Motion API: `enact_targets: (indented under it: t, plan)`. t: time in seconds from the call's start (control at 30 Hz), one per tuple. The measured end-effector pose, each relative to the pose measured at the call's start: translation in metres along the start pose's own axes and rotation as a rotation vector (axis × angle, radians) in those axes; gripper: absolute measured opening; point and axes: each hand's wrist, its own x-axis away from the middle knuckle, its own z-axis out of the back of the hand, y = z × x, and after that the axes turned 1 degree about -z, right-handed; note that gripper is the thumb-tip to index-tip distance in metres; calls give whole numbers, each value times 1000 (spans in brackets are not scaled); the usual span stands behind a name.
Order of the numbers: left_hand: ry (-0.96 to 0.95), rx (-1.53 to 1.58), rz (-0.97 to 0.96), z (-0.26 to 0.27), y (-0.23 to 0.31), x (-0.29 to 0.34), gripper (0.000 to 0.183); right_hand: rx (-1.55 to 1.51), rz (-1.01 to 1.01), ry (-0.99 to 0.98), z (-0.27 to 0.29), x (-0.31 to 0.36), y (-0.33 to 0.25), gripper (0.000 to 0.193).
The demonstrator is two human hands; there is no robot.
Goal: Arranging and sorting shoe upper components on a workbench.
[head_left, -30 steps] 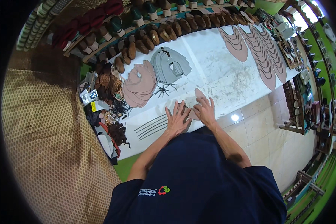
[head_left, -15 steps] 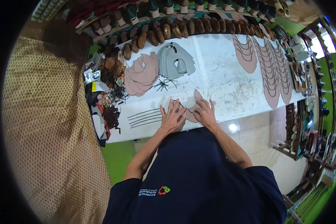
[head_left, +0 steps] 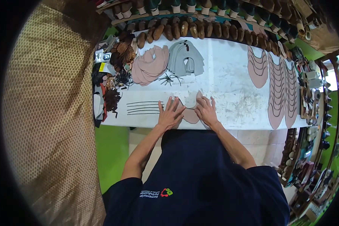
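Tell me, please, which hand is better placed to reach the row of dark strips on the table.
Probably the left hand: it is right beside the strips' ends, while the right hand is farther off, across the pink piece from the dark strips.

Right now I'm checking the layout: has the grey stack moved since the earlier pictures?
No: against the table and pink stack, the grey stack keeps its place.

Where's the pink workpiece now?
Head view, just right of center: the pink workpiece lies by the white table's near edge, between left hand and right hand.
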Motion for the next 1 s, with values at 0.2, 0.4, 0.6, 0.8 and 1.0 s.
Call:
enact_targets:
  t: [0.2,0.4,0.6,0.8,1.0]
  plan:
    - [-14,8,37,-1,12,0,53,-38,-2,-27,3,-1,5,16]
    - [8,54,85,-17,23,9,61,-55,-4,-58,2,-2,5,15]
    - [-7,104,183,-18,43,11,64,-73,0,-38,-4,-1,9,16]
    - [-25,131,246,-19,49,10,65,-81,0,-32,-3,-3,8,15]
    - [49,178,316,-21,52,8,62,-98,-4,-57,1,-5,9,14]
